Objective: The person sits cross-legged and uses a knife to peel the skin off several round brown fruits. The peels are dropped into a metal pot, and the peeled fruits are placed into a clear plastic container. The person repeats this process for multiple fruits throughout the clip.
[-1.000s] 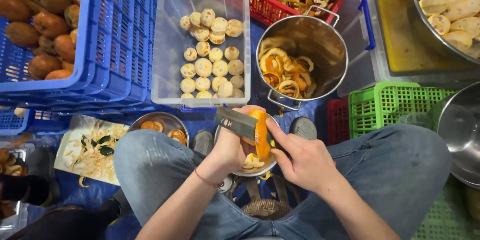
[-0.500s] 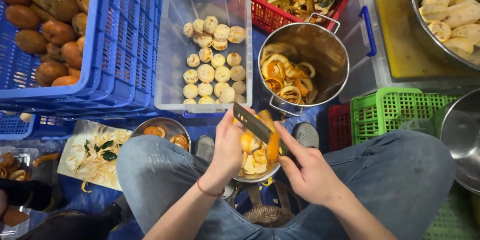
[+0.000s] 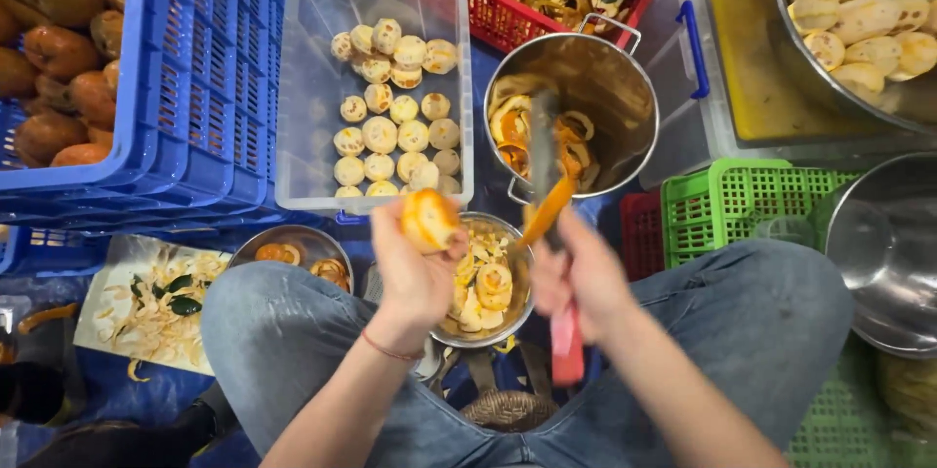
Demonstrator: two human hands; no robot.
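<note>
My left hand [image 3: 410,268] holds a small round orange fruit [image 3: 429,219], partly peeled, above a small steel bowl [image 3: 515,317] of peel scraps between my knees. In my right hand [image 3: 581,278] is a knife with a pink handle [image 3: 566,343]; its blade [image 3: 543,161] points up and away, with a strip of orange peel [image 3: 547,209] hanging from it. The blade reaches over the rim of a large steel pot [image 3: 605,87] that holds orange peels.
A clear plastic bin [image 3: 312,87] holds several peeled pale fruits. Blue crates [image 3: 185,87] with unpeeled fruit stand left. Behind are a red basket [image 3: 508,24] of peels, a green crate [image 3: 722,200], steel bowls [image 3: 878,253] and a tub [image 3: 742,68].
My left hand has moved left with the fruit, away from the knife. The knife has swung upright, lifting a peel strip toward the pot.
</note>
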